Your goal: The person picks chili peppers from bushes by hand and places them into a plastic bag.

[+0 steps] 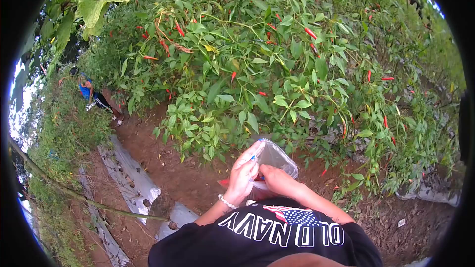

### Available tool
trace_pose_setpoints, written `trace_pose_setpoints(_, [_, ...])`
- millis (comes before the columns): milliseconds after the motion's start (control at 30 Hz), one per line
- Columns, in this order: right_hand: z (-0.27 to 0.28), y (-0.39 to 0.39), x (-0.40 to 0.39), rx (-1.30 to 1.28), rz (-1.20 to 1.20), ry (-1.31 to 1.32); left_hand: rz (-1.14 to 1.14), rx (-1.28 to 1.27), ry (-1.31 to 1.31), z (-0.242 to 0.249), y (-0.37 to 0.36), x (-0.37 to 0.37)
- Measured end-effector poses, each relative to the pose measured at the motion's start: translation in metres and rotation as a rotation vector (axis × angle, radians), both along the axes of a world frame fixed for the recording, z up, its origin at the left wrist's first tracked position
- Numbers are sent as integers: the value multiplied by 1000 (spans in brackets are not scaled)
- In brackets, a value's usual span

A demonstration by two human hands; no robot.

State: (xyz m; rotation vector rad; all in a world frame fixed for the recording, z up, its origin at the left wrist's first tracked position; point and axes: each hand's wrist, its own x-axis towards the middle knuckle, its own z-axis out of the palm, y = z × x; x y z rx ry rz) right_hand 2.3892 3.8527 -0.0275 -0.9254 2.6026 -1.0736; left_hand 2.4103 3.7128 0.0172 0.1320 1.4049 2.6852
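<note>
Left hand (241, 174) holding bag (278, 157), right hand (278, 179) against it, chili plants (299, 104)

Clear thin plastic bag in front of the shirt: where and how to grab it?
Probably pinch the clear thin plastic bag by its far-right edge, coming from the right. That edge sticks out free of both hands; the bare left hand has the left side, and the bare right hand covers the near part. Film looks limp, so pinch flat.
</note>
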Motion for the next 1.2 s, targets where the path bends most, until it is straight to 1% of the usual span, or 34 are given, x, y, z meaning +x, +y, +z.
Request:
trace_pose_setpoints(67, [-8, 2, -8, 25, 84, 48, 7, 28, 4, -2, -6, -5])
trace_pose_setpoints(100, [-2, 5, -11, 35, 66, 52, -11, 38, 9, -1, -9, -7])
trace_pose_setpoints(167, [26, 16, -10, 97, 198, 237, 38, 54, 6, -3, -16, -7])
trace_pose_setpoints(200, [71, 22, -7, 131, 248, 117, 48, 44, -2, -5, -20, -8])
trace_pose_setpoints(233, [109, 31, -8, -24, 303, 147, 49, 57, -1, -7, -25, -8])
trace_pose_setpoints(267, [151, 42, -8, -119, 286, 220, 28, 88, 3, -9, -29, -9])
trace_pose_setpoints(300, [194, 51, -7, -166, 189, 338, 13, 118, 8, -10, -33, -8])
trace_pose_setpoints(333, [225, 61, -12, -173, 65, 516, 5, 123, 7, -11, -36, -9])
trace_pose_setpoints(367, [252, 67, -19, -238, -126, 578, -6, 114, 12, -11, -39, -9])
trace_pose_setpoints(400, [270, 72, -38, -324, -260, 610, -15, 106, 14, -12, -41, -8])
trace_pose_setpoints(433, [287, 77, -60, -262, -341, 710, -22, 113, 11, -13, -43, -8])
trace_pose_setpoints(467, [299, 79, -77, -114, -387, 852, -25, 99, 14, -12, -44, -8])
trace_pose_setpoints(500, [305, 83, -100, -34, -387, 872, -29, 84, 21, -11, -45, -8])
trace_pose_setpoints(533, [310, 81, -112, 55, -378, 805, -38, 91, 23, -10, -47, -7])
trace_pose_setpoints(567, [310, 81, -126, 108, -330, 821, -35, 86, 21, -9, -50, -6])
trace_pose_setpoints(633, [309, 76, -144, 269, -337, 826, -42, 88, 26, -10, -56, -7])
trace_pose_setpoints(700, [305, 71, -160, 444, -396, 906, -39, 64, 39, -13, -63, -6])
trace_pose_setpoints(833, [306, 64, -179, 600, -422, 857, -35, 66, 38, -19, -74, -5])
trace_pose_setpoints(900, [311, 65, -179, 448, -388, 798, -8, 104, 11, -17, -76, -2])
trace_pose_setpoints(967, [316, 64, -172, 264, -422, 711, 7, 100, 5, -18, -80, -2])
trace_pose_setpoints(1000, [321, 63, -168, 272, -421, 648, 6, 86, -4, -18, -82, -1])
trace_pose_setpoints(1033, [323, 63, -167, 273, -432, 646, -5, 84, -5, -20, -84, -1])
trace_pose_setpoints(1100, [327, 65, -168, 145, -451, 297, 0, 101, -19, -21, -89, 0])
trace_pose_setpoints(1167, [324, 66, -169, 144, -497, 276, -12, 77, -17, -21, -94, 0])
trace_pose_setpoints(1200, [323, 67, -168, 71, -473, 212, -8, 60, -20, -21, -95, 1])
